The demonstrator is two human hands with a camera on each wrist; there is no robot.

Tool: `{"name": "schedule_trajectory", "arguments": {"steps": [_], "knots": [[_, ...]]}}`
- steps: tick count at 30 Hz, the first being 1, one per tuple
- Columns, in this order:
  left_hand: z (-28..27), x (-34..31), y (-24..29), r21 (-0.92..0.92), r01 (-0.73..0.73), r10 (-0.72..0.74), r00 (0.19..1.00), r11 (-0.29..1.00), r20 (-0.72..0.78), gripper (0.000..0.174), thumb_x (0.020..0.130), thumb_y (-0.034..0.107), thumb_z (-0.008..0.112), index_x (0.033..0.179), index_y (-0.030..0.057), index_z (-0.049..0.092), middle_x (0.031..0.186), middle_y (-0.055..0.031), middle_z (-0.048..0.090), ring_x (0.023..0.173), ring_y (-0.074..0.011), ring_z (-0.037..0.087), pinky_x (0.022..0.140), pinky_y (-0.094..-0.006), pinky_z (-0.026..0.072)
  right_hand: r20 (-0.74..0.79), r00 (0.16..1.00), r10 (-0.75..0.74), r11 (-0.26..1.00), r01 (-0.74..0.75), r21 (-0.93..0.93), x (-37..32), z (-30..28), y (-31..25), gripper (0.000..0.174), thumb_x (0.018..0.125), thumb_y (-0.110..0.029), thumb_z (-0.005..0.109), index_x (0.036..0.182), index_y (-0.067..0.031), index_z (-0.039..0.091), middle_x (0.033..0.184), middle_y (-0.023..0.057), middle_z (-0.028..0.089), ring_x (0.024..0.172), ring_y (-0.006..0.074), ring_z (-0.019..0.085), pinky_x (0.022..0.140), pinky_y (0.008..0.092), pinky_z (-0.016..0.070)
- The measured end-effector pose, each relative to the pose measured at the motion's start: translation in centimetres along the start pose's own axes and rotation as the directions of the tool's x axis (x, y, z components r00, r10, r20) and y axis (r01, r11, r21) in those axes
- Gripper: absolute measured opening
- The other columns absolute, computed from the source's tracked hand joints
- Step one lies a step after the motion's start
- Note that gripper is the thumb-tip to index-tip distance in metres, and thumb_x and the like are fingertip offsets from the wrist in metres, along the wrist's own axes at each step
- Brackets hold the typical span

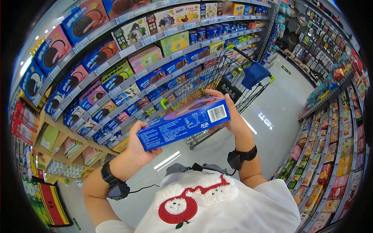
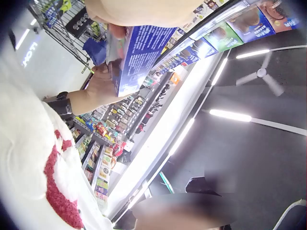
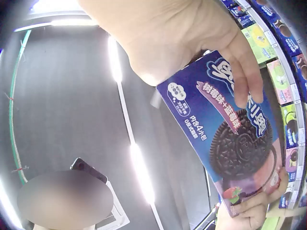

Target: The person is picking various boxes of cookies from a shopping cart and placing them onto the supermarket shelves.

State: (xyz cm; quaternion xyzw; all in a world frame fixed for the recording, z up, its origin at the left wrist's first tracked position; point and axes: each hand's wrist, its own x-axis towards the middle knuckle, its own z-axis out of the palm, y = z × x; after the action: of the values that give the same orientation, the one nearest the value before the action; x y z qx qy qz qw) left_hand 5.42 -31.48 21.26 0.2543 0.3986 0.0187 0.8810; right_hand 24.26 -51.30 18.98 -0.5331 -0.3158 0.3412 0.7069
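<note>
A blue cookie box [image 1: 182, 123] is held up between both hands in the head view, its side with small print and a barcode turned toward the head camera. The left hand [image 1: 140, 146] grips the box's left end, and the right hand [image 1: 234, 118] grips its right end. The right wrist view shows the front of the box [image 3: 230, 139] with a dark sandwich cookie and berries, the right hand's [image 3: 192, 43] fingers lying over its upper part. Part of the box [image 2: 139, 57] also shows in the left wrist view, with the left hand [image 2: 139, 12] at its top.
Shelves of cookie boxes [image 1: 149, 79] run along the left and ahead. Behind the held box stands a wire shopping cart [image 1: 194, 91] with a blue cloth item [image 1: 255, 75] at its handle. Snack shelves [image 1: 330, 155] line the right, and hanging kitchenware [image 1: 322, 42] is at the far right.
</note>
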Motion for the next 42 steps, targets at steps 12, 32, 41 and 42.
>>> {"name": "schedule_trajectory", "arguments": {"steps": [12, 32, 41, 42], "knots": [[-0.8, -0.7, -1.1, -0.024, -0.026, 0.026, 0.999, 0.999, -0.021, 0.027, 0.074, 0.038, 0.051, 0.062, 0.0138, 0.050, 0.054, -0.0039, 0.052, 0.043, -0.0176, 0.042, 0.042, -0.0281, 0.0285, 0.063, 0.997, 0.043, 0.997, -0.047, 0.068, -0.4, -0.2, 0.6, 0.071, 0.089, -0.063, 0.026, 0.131, -0.0065, 0.038, 0.111, 0.0134, 0.057, 0.081, 0.0231, 0.065, 0.047, 0.0341, 0.0571], [-6.2, -5.3, -3.4, -0.143, -0.112, 0.101, 0.992, 0.983, -0.080, 0.019, 0.074, 0.035, 0.051, 0.069, 0.0169, 0.050, 0.060, -0.0011, 0.052, 0.047, -0.0160, 0.043, 0.043, -0.0273, 0.0293, 0.148, 0.988, 0.033, 0.992, -0.050, 0.112, -0.8, 5.2, 1.8, 0.064, 0.091, -0.057, 0.027, 0.124, -0.0051, 0.044, 0.104, 0.0151, 0.061, 0.078, 0.0201, 0.066, 0.045, 0.0317, 0.0564], [-13.6, -9.5, -3.4, -0.171, -0.087, 0.083, 0.996, 0.981, -0.030, 0.020, 0.075, 0.037, 0.052, 0.075, 0.0166, 0.052, 0.065, -0.0020, 0.055, 0.052, -0.0164, 0.045, 0.044, -0.0269, 0.0314, 0.206, 0.972, 0.112, 0.990, -0.128, 0.063, -3.7, 12.0, 3.4, 0.064, 0.092, -0.058, 0.027, 0.125, -0.0065, 0.043, 0.111, 0.0127, 0.057, 0.079, 0.0218, 0.065, 0.048, 0.0338, 0.0563], [-14.6, -10.1, -3.3, -0.175, -0.079, 0.073, 0.997, 0.981, -0.039, 0.021, 0.075, 0.037, 0.052, 0.077, 0.0162, 0.053, 0.065, -0.0024, 0.055, 0.052, -0.0164, 0.045, 0.044, -0.0268, 0.0318, 0.216, 0.968, 0.130, 0.988, -0.144, 0.051, -4.1, 13.0, 3.5, 0.063, 0.092, -0.058, 0.026, 0.126, -0.0071, 0.043, 0.111, 0.0123, 0.057, 0.079, 0.0218, 0.065, 0.048, 0.0340, 0.0563]]}}
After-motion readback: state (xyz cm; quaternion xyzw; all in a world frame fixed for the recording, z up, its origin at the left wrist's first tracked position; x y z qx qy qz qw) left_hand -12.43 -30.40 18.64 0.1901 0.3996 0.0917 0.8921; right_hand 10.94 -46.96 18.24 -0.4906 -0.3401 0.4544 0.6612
